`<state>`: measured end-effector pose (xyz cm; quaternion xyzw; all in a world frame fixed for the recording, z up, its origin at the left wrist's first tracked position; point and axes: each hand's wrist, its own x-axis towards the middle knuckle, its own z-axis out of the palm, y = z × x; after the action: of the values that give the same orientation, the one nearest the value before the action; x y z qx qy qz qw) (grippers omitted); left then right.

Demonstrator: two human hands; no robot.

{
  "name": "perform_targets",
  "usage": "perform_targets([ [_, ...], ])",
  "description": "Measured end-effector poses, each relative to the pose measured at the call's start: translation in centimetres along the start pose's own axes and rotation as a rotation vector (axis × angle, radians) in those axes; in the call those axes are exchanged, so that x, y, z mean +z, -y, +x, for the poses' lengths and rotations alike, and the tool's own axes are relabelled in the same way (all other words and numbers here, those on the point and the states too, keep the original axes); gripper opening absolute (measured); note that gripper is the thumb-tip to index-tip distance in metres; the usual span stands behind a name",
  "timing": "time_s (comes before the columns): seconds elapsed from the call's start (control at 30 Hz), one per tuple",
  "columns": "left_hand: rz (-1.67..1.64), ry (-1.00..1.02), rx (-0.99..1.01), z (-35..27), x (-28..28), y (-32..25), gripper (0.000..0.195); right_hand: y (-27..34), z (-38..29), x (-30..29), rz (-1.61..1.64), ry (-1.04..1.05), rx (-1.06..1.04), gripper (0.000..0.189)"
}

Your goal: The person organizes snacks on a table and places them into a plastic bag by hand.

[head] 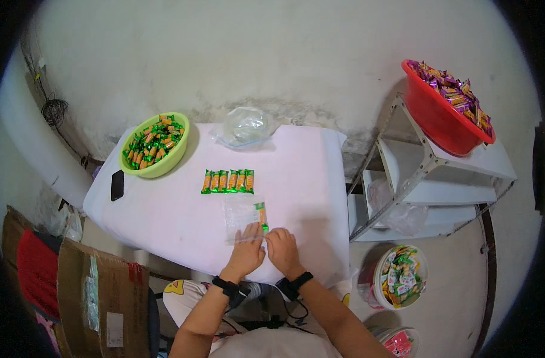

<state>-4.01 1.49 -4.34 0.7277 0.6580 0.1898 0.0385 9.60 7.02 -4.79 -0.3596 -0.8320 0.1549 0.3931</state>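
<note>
A clear plastic bag [241,218] lies flat on the white-covered table [165,219] in front of me. One green-and-orange wrapped snack packet [261,215] sits upright along the bag's right side, seemingly inside it. My left hand [249,250] rests on the bag's near part, fingertips on the plastic and beside the packet's lower end. Close to its right, my right hand [283,250] has curled fingers at the bag's near right corner; whether they pinch the film is hidden. Beyond the bag, several matching packets [228,181] stand side by side in a row.
A green basin [183,150] full of such packets and a black phone [117,185] are at the left. More clear bags [245,127] lie at the back. Right of the table stand a metal shelf [415,179] with a red basin [433,121], and a bucket [380,291].
</note>
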Motion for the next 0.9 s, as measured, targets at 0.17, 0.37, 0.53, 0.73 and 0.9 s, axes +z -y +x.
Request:
perform_targets([
  [0.17,-0.024,-0.026,0.030,1.2,0.3,0.6,0.057,-0.5,-0.3,0.3,0.021,0.029,-0.012,0.011],
  [0.37,-0.045,0.060,-0.002,2.6,-0.2,0.6,0.055,-0.3,-0.3,0.0,0.016,0.010,-0.016,0.011],
  [0.53,-0.064,0.013,0.027,3.1,0.7,0.6,0.052,-0.2,-0.2,-0.2,0.036,-0.021,0.020,0.009],
  [0.73,-0.108,0.086,0.000,3.4,-0.9,-1.9,0.050,-1.4,0.2,-1.6,0.015,-0.043,0.029,0.011],
  [0.9,-0.237,0.015,0.225,-0.2,-4.1,-2.6,0.041,-2.0,-0.2,-2.1,0.063,-0.018,-0.014,0.008],
])
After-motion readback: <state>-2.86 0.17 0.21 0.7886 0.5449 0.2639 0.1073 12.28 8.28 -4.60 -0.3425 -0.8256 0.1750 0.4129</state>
